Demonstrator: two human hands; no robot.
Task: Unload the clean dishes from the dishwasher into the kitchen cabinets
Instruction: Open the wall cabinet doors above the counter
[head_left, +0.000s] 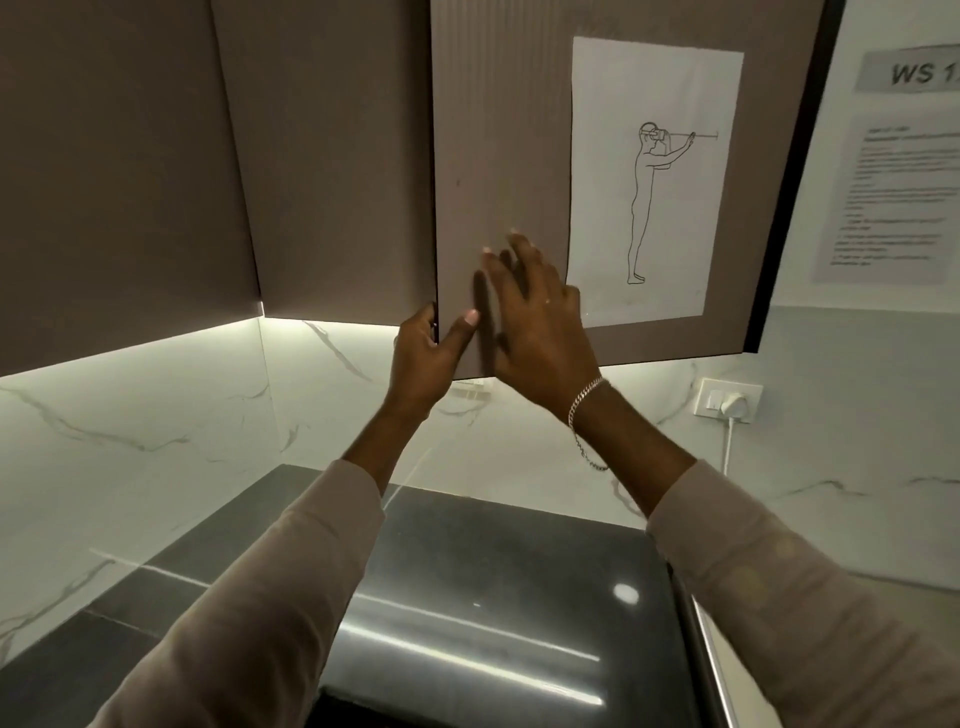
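A brown upper cabinet door hangs ahead of me, with a white sheet showing a line drawing of a standing figure taped to it. My left hand pinches the door's lower left edge, thumb on the front and fingers wrapped behind it. My right hand lies flat against the door's face with its fingers spread, holding nothing. No dishes and no dishwasher are in sight.
More brown cabinet fronts run to the left. Below is a dark glossy countertop against a white marble backsplash. A wall socket with a white plug sits at right, under printed notices.
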